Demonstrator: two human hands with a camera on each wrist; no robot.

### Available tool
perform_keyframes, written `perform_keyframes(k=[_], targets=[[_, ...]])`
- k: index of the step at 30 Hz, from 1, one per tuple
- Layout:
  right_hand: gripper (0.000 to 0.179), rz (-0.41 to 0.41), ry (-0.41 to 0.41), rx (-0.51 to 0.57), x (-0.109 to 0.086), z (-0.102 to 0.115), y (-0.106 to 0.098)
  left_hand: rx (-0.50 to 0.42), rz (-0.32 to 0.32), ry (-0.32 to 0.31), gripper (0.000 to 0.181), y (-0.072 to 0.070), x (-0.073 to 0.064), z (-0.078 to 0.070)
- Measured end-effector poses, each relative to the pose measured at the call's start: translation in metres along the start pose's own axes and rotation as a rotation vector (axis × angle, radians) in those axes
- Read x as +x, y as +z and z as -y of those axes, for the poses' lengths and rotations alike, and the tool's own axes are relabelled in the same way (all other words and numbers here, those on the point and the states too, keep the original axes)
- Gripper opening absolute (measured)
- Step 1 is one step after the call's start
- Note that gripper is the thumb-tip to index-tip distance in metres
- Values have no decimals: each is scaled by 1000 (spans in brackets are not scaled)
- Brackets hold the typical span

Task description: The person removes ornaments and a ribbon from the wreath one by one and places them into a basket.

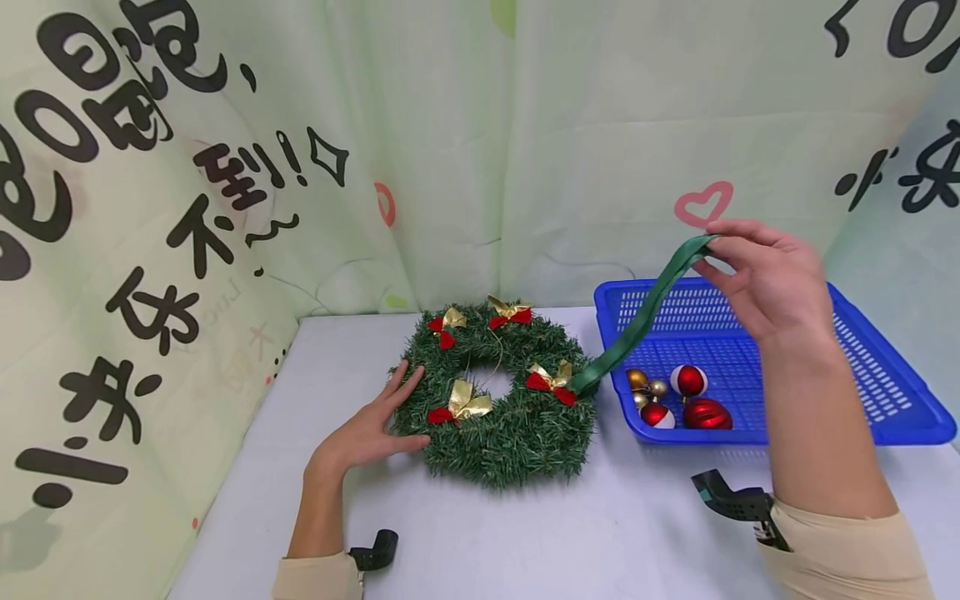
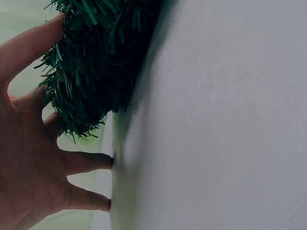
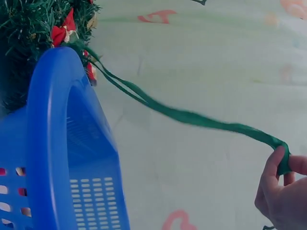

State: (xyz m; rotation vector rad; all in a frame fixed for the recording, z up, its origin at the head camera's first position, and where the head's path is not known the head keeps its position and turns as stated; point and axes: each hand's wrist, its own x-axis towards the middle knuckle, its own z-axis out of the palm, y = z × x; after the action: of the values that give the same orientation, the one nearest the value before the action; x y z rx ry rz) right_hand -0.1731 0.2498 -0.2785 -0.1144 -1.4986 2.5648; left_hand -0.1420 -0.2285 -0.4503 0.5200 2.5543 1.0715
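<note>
On the white table lies a green wreath (image 1: 506,450) decorated with several red and gold bows (image 1: 461,404). My left hand (image 1: 367,425) rests against the wreath's left side with its fingers spread; in the left wrist view, two fingertips (image 2: 103,162) of it touch the table. Up above the basket, my right hand (image 1: 780,279) pinches the end of a green ribbon (image 1: 652,308). That ribbon runs down, slack and slightly curved, to the wreath's right side near a bow. In the right wrist view two strands of ribbon (image 3: 187,116) show close to the wreath.
A blue plastic basket (image 1: 892,433) stands right of the wreath, its rim close to it. Inside are several red, white and gold ball ornaments (image 1: 707,413). Printed curtains (image 1: 450,167) hang behind and to the left of the table.
</note>
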Motion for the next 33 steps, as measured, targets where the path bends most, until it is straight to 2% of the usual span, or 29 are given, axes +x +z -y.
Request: perform_keyframes(k=[7,13,19,33], targets=[[19,-57,-38,154,-1,9,-8,8,2,-12,103,1,1,2],[21,-118,-107,187,-3,16,-11,9,-1,-12,103,1,3,3],[22,-175,-184,145,-3,21,-13,4,1,-11,103,2,4,3],[29,-303,-236,146,-2,32,-27,1,2,-11,102,1,2,2]])
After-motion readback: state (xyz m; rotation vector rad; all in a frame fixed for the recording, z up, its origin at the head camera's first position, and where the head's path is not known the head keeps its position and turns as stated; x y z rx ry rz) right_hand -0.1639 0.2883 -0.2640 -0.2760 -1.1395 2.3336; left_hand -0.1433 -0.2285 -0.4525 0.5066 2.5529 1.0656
